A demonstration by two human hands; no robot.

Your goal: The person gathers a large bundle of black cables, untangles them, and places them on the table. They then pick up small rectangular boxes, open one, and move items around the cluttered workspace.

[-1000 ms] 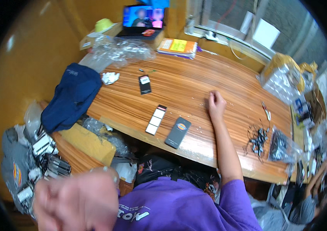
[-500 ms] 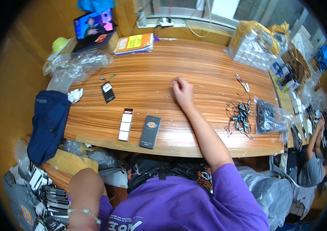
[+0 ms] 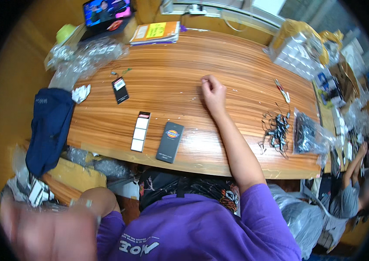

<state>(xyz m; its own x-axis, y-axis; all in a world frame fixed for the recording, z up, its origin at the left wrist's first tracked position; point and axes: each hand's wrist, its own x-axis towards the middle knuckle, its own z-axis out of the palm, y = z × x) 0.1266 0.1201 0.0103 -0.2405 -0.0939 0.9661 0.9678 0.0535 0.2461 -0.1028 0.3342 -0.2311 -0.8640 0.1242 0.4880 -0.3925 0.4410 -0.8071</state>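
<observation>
My right hand rests on the wooden table with its fingers curled closed, and nothing shows sticking out of them. Small white bits lie around it. At the lower left my left hand is smeared by motion, so its fingers and anything in them cannot be made out. It is above a pile of tags beside the table. Near the front edge lie a stack of dark grey hang tags and a strip of white labels. Farther left lies a black hang tag with a white sticker and a cord.
To the right are tangled black tag strings, a clear bag of black strings and red-handled snips. White boxes in plastic stand at the back right. A navy garment hangs over the left edge. A co-worker sits at far right.
My left hand has swung up into view at the lower left, over the tag pile. The right hand stays closed on the table. The whole view has shifted slightly.
</observation>
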